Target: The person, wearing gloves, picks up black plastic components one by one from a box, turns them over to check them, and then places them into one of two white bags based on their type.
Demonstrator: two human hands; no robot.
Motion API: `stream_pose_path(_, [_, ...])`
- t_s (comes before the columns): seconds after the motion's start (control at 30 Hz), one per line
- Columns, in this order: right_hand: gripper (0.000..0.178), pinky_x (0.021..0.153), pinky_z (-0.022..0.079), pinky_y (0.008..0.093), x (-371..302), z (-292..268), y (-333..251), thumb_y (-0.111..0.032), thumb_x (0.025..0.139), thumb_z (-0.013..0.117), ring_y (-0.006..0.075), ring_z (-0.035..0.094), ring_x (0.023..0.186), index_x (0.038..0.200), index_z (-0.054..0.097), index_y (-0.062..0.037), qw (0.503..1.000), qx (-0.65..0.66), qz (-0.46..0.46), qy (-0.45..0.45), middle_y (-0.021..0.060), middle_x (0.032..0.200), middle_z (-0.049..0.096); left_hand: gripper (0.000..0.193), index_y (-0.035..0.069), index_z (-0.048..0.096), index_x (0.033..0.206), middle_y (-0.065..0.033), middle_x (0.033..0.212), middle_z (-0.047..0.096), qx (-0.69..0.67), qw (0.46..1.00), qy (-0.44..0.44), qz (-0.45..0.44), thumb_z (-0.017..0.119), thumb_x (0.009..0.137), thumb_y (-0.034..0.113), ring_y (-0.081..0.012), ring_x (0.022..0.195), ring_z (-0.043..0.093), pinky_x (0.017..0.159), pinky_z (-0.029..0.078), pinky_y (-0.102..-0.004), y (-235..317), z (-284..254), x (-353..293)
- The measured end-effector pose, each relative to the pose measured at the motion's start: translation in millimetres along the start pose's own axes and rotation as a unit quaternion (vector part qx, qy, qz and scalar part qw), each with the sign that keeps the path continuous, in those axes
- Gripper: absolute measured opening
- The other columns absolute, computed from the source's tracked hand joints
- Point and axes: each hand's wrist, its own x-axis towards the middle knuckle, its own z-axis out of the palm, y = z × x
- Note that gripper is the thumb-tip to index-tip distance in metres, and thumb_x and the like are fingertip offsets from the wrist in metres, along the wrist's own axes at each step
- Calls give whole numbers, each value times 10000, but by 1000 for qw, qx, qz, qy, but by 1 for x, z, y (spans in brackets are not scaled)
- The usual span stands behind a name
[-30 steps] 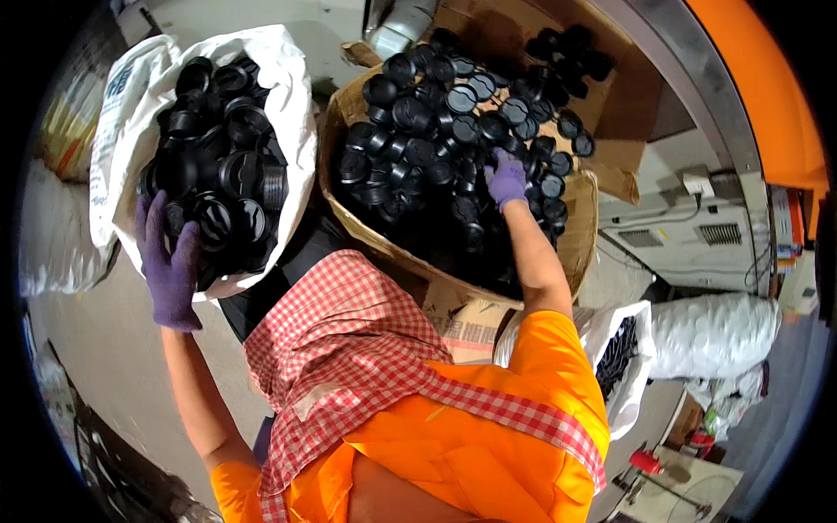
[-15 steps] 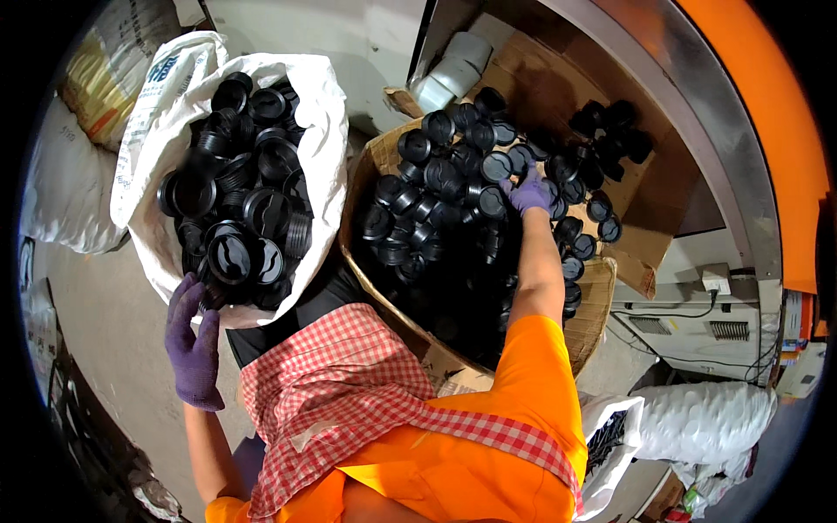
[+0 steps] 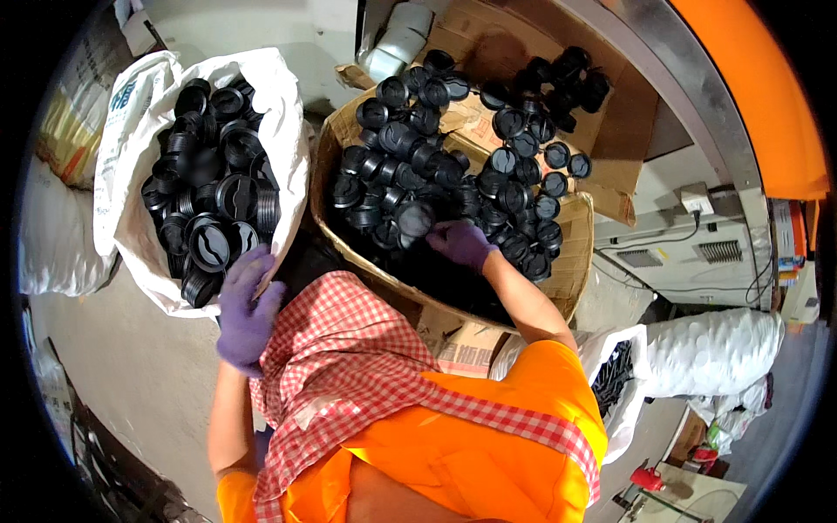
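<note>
My left hand (image 3: 247, 309), in a purple knit glove, is open with its fingers apart at the near rim of a white woven sack (image 3: 286, 105). The sack is filled with round black plastic lids (image 3: 235, 197), some nested in short stacks. In the same kind of glove, my right hand (image 3: 464, 243) is low over the near part of a cardboard box (image 3: 571, 253). Its fingers pinch the edge of a black lid (image 3: 414, 219) whose flat face is turned up. More black lids (image 3: 397, 139) are heaped behind and around that hand.
Loose lids (image 3: 558, 83) lie on the box's far flap. An orange and metal machine edge (image 3: 715, 96) curves along the right. Full white sacks (image 3: 57, 227) stand at left; another sack of dark pieces (image 3: 623, 375) sits at right. A cable (image 3: 689, 228) hangs behind the box.
My right hand has come back from the far lids to the box's near side and now holds a lid. The left hand has shifted right along the sack's rim. The whole view has shifted.
</note>
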Motion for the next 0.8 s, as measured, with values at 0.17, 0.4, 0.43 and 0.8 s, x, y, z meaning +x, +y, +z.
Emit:
stream_pose_path(0.17, [520, 886, 476, 391, -15, 13, -4, -431, 749, 665, 328, 604, 1007, 1154, 613, -108, 977, -160, -140, 23, 164, 1086, 627, 561, 75, 546, 1215, -182, 1362, 425, 284, 948, -21, 144, 702, 678, 122, -411, 1265, 369, 1045, 299, -497, 11, 31, 20])
stream_pose_path(0.4, [396, 875, 476, 356, 69, -98, -7, -282, 773, 682, 288, 621, 961, 1085, 627, -44, 986, 26, -40, 162, 159, 1078, 637, 687, 57, 447, 1325, -232, 1388, 375, 336, 936, 66, 81, 668, 742, 347, -458, 1261, 337, 1050, 254, -537, -27, 6, 13])
stream_pose_path(0.43, [412, 883, 474, 377, 92, -105, 1, -269, 772, 677, 330, 610, 967, 1102, 610, -31, 970, 9, -45, 238, 167, 1078, 630, 715, 46, 429, 1340, -236, 1384, 377, 336, 935, 60, 92, 649, 756, 395, -464, 1253, 342, 1042, 260, -543, -32, 6, 11])
stream_pose_path(0.8, [980, 993, 372, 412, 250, -166, -52, -524, 659, 742, 320, 449, 1229, 1460, 258, -234, 936, -272, 141, 173, 170, 1372, 398, 695, 52, 490, 1249, -229, 1331, 421, 320, 947, -4, -27, 727, 619, 222, -476, 1211, 373, 998, 316, -579, -28, 17, -2])
